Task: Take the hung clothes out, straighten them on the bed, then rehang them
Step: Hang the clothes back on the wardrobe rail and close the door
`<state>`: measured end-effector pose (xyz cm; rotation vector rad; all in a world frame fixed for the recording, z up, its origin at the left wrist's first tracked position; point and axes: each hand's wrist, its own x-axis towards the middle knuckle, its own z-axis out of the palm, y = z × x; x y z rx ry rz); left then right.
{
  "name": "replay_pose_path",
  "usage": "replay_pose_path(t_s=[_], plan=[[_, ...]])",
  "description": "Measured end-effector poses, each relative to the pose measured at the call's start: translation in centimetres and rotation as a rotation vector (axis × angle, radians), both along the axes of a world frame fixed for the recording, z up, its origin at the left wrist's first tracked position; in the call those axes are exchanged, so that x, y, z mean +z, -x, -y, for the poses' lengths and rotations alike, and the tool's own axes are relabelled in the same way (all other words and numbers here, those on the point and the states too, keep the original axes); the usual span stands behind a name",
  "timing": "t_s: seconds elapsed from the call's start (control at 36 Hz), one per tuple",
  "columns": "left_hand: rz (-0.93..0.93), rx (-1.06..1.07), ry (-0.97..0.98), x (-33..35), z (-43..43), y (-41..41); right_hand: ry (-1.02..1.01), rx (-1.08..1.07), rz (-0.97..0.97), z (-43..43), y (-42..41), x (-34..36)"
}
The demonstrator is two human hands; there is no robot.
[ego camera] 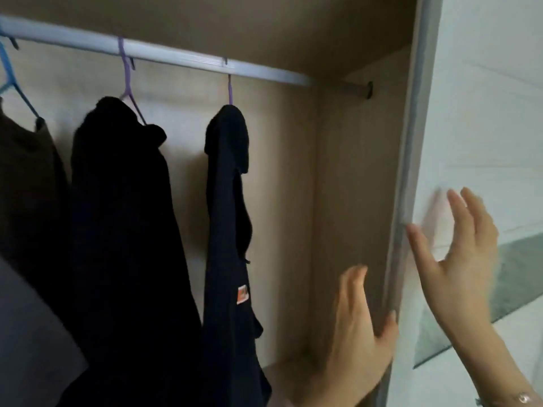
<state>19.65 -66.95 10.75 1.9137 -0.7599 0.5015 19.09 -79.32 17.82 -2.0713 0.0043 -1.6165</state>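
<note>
Inside an open wardrobe, a silver rail (pixel 182 58) carries three garments. A navy garment (pixel 227 218) with a small orange label hangs from a purple hanger (pixel 229 89) at the right. A black garment (pixel 126 230) on another purple hanger (pixel 127 77) hangs left of it. A brown garment (pixel 26 177) on a blue hanger (pixel 8 77) sits at the far left. My left hand (pixel 360 333) lies flat with straight fingers on the inner edge of the sliding door (pixel 482 127). My right hand (pixel 458 254) is spread on the door's front face.
The wardrobe's right inner side panel (pixel 352 186) and the shelf floor (pixel 288 374) show to the right of the navy garment. A grey surface (pixel 32 342) fills the lower left corner. A bracelet (pixel 521 398) is on my right wrist.
</note>
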Motion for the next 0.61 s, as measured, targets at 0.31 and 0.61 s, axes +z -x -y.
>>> replay_pose_path(t_s=[0.31, 0.61], plan=[[-0.322, 0.045, 0.126, -4.5, 6.0, -2.8, -0.124, 0.275, -0.173, 1.3, -0.8, -2.8], [-0.284, 0.053, 0.128, -4.1, 5.3, -1.0, -0.316, 0.485, -0.063, -0.4, -1.1, -4.1]])
